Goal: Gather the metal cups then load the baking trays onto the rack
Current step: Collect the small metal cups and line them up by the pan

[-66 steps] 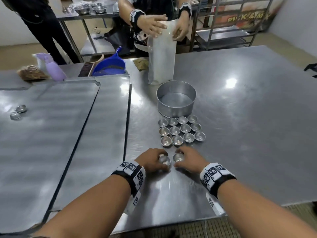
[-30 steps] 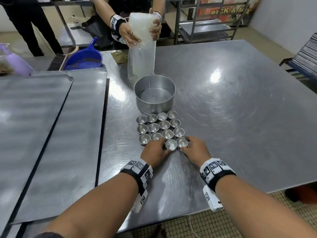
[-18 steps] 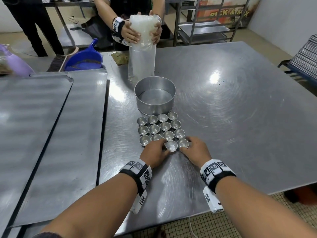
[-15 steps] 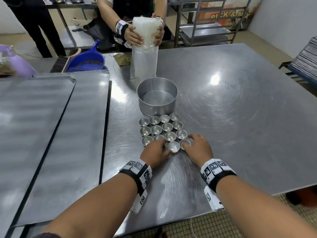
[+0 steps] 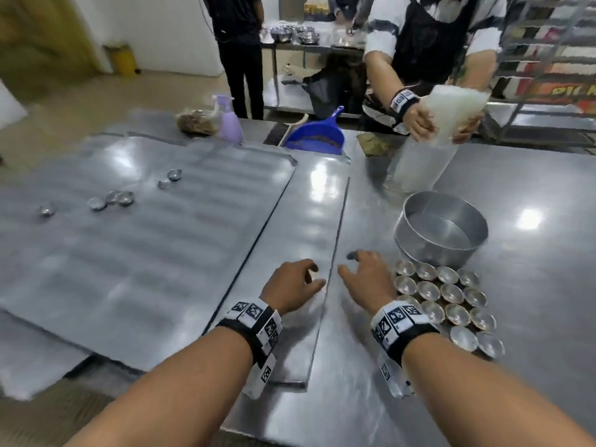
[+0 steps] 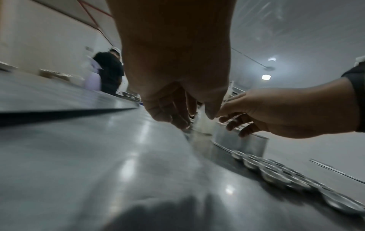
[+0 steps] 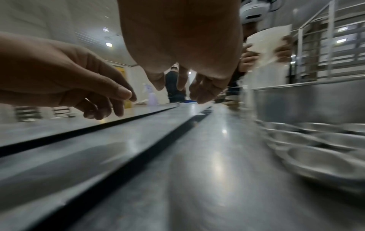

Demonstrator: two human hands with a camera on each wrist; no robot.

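Note:
Several small metal cups (image 5: 446, 301) stand packed in rows in front of a round metal pan (image 5: 442, 230); the left wrist view shows the cups (image 6: 276, 176) as a line. More loose cups (image 5: 113, 198) lie on the big baking tray (image 5: 129, 253) at the left, which overlaps a second tray (image 5: 317, 201). My left hand (image 5: 314, 277) hovers over that second tray's right edge, empty, fingers loosely bent. My right hand (image 5: 350, 262) hangs just left of the packed cups, also empty and relaxed. The right wrist view shows both hands low over the table with the cups (image 7: 320, 150) at the right.
Across the table a person holds a tall clear plastic bag (image 5: 429, 140) upright. A blue dustpan (image 5: 317, 137), a purple spray bottle (image 5: 229, 124) and a brown bundle (image 5: 196, 124) sit at the far edge. A metal rack (image 5: 548, 75) stands back right.
Both hands have let go of the two cups, now set in the cluster's front row, and moved left toward the trays. The view has swung left, showing loose cups on the far tray.

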